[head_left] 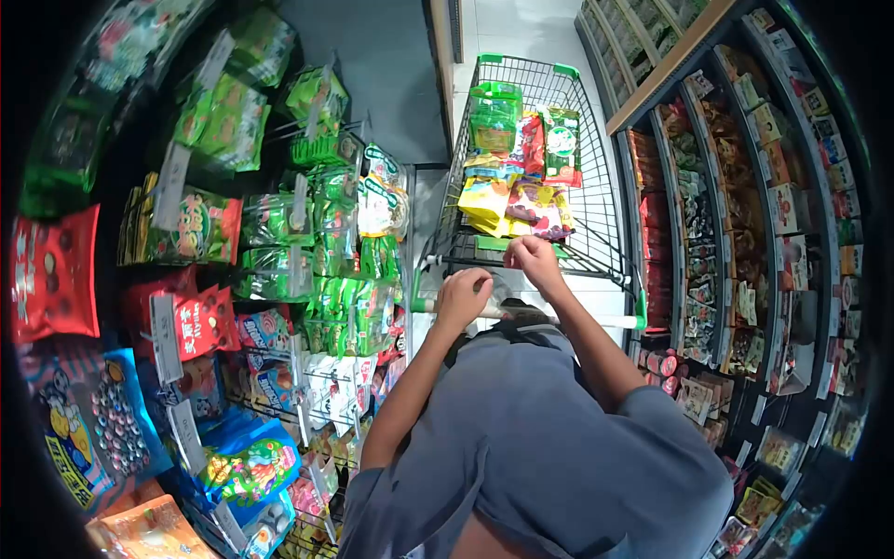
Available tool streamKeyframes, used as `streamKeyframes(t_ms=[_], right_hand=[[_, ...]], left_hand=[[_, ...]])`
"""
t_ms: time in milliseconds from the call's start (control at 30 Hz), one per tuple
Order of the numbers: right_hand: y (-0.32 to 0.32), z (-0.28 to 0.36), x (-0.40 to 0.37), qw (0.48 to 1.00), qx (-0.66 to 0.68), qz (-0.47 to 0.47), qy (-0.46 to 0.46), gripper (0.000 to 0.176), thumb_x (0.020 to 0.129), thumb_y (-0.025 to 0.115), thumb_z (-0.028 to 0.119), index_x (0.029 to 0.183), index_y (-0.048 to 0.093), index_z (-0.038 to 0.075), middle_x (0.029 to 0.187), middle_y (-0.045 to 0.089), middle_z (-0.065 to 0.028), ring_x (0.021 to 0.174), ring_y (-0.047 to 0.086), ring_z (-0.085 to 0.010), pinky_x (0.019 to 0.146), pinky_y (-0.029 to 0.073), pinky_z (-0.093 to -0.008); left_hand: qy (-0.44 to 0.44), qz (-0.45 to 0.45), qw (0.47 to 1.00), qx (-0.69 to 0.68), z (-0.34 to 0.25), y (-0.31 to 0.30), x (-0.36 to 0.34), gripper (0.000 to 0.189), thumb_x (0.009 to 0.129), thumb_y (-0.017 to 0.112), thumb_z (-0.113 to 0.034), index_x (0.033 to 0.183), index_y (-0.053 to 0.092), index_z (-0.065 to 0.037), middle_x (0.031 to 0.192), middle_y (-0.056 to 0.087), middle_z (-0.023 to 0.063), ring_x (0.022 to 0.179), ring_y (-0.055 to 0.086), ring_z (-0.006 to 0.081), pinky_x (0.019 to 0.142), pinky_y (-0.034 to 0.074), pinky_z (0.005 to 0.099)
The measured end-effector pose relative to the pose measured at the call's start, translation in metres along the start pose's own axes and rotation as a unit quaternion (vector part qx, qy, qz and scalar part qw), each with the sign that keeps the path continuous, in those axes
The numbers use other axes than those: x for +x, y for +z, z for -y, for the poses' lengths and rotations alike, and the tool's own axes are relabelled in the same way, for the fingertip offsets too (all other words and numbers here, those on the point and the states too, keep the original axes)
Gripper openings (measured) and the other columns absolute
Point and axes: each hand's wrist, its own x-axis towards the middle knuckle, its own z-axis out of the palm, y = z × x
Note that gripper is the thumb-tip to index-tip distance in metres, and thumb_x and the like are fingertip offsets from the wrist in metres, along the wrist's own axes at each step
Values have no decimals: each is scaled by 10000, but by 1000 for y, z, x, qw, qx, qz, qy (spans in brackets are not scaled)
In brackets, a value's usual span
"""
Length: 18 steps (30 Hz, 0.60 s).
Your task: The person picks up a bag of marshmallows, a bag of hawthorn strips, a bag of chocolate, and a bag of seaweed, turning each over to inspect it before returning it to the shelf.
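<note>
My left hand [465,296] is over the left part of the shopping cart's pale push handle [615,321], its fingers curled. Whether it grips the bar cannot be seen. My right hand [535,262] is raised just in front of the basket's near edge, with its fingers bunched together; anything between them is hidden. Inside the wire shopping cart [596,186] lie several snack bags: a yellow bag [484,198], a purple-and-yellow bag [540,209], a red bag [533,142] and a green-and-red bag [562,144]. A green package [495,116] sits at the cart's far left.
Hanging racks on my left carry green snack packs [349,312], red candy bags [207,321] and a blue bag [250,464], with price tags jutting out. Shelves of packaged goods [787,200] run along my right. Pale floor [517,23] continues beyond the cart.
</note>
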Motion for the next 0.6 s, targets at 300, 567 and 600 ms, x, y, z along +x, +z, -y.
streamKeyframes(t_ms=[300,567,600], right_hand=[[-85,-76,127,994,-27,36,99,163,929,562,148,909,626,0,748,660,-59,583,600,-89,526,465,-233],[-145,-208,313,966,14,-112,232,385,895,656,284,677,622,-33,563,596,-76,439,554,-147,456,485,-284],[-143,-200,313,963,26,-128,237,396,889,664,302,678,628,-31,575,605,-83,449,563,-150,459,487,-299]], left_hand=[[-63,-74,973,211,-2,27,1,88,786,652,-185,770,642,-99,748,661,61,727,638,278,662,478,403],[-109,-100,953,265,-18,42,11,78,740,674,-175,747,635,-108,708,642,38,680,629,265,624,479,389],[-112,-105,951,270,-24,44,13,65,735,673,-160,743,632,-110,712,642,38,676,628,262,618,479,383]])
